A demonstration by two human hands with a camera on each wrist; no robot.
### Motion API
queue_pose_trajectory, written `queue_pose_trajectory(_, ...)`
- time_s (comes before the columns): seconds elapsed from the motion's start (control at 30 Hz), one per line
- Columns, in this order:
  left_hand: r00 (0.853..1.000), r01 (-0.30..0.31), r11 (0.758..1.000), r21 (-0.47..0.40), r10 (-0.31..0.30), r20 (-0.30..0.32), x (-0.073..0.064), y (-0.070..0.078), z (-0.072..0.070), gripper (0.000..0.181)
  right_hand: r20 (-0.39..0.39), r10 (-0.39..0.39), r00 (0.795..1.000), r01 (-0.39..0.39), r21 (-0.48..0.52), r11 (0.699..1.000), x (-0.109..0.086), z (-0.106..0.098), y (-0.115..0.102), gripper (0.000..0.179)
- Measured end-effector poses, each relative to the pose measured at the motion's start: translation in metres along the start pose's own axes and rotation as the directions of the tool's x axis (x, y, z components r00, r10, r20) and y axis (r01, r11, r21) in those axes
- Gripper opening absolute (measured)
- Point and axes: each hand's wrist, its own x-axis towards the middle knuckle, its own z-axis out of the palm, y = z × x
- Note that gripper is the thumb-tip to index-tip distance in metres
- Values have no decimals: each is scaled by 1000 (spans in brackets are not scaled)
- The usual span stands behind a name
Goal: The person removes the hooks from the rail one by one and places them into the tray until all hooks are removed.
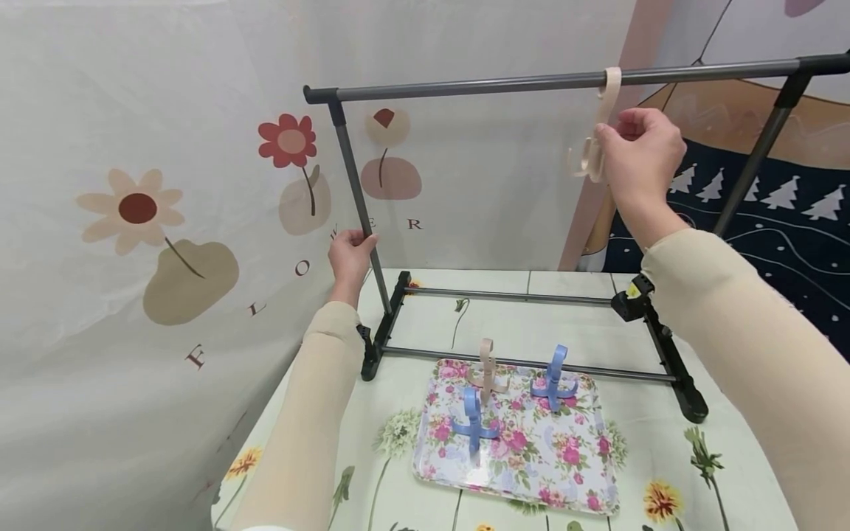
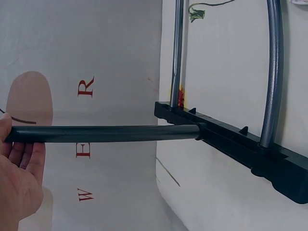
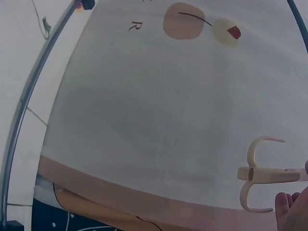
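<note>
A dark metal garment rack (image 1: pixel 465 90) with black feet stands on the table. My left hand (image 1: pixel 350 259) grips its left upright; the left wrist view shows the fingers (image 2: pixel 36 161) under that tube. A beige plastic hook (image 1: pixel 607 110) hangs over the top bar, right of its middle. My right hand (image 1: pixel 644 158) pinches this hook's stem between thumb and fingers. In the right wrist view the beige hook's (image 3: pixel 274 175) two curved prongs point out beside the fingertips. Another beige hook (image 1: pixel 488 372) and two blue hooks, one at the right (image 1: pixel 555 380) and one nearer (image 1: pixel 474 424), lie on a floral tray (image 1: pixel 531 472).
The tray rests at the front of the rack's lower bars (image 1: pixel 531 361) on a flower-print tablecloth (image 1: pixel 378 487). Behind the rack hangs a pale curtain (image 1: pixel 498 206) with printed flowers. A dark curtain with tree prints (image 1: pixel 764 221) hangs at the right.
</note>
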Motion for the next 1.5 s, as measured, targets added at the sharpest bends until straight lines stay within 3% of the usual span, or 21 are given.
queue_pose_trajectory(0.73, 1000, 3, 1000, -13, -3, -3, -2, 1, 2, 27, -38, -8, 999, 5, -78, 997, 6, 13, 3, 35)
queue_pose_trajectory(1.03, 1000, -1, 1000, -18, 1, -3, -1, -2, 2, 26, -24, -55, 998, 49, -192, 980, 12, 7, -5, 35)
queue_pose_trajectory(1.17, 1000, -2, 1000, -20, 2, -4, -1, -2, 2, 26, -14, -79, 997, 72, -270, 960, 15, 4, -11, 37)
queue_pose_trajectory(1.33, 1000, -7, 1000, -19, 7, -6, 0, -2, 2, 26, 17, -140, 990, 135, -402, 906, 17, 1, -19, 41)
queue_pose_trajectory(1.5, 1000, 0, 1000, -2, 0, 2, -1, -2, 1, 29, 40, -153, 987, 154, -463, 873, 16, 1, -25, 43)
